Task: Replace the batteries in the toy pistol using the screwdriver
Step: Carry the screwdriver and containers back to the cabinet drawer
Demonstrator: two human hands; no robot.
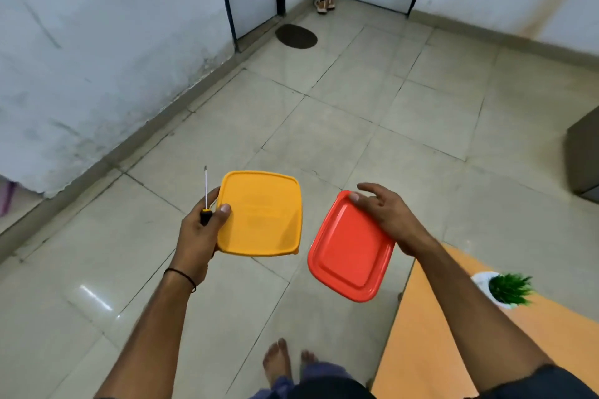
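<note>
My left hand (199, 230) grips a yellow lidded box (261, 214) by its left edge, thumb on the lid. The same hand also holds a screwdriver (205, 201) with a black and yellow handle, its thin metal shaft pointing up. My right hand (385, 215) holds a red lidded box (350, 249) by its upper right edge, thumb on the lid's top corner. Both boxes hang in the air above the tiled floor. What is inside the boxes is hidden. No toy pistol or batteries show.
An orange table (453, 343) stands at the lower right with a small potted plant (505, 288) on it. A grey cabinet (583, 162) sits at the right edge. My bare feet (278, 363) stand on the tiles. Doors, a dark mat (296, 36) and shoes (324, 2) lie far ahead.
</note>
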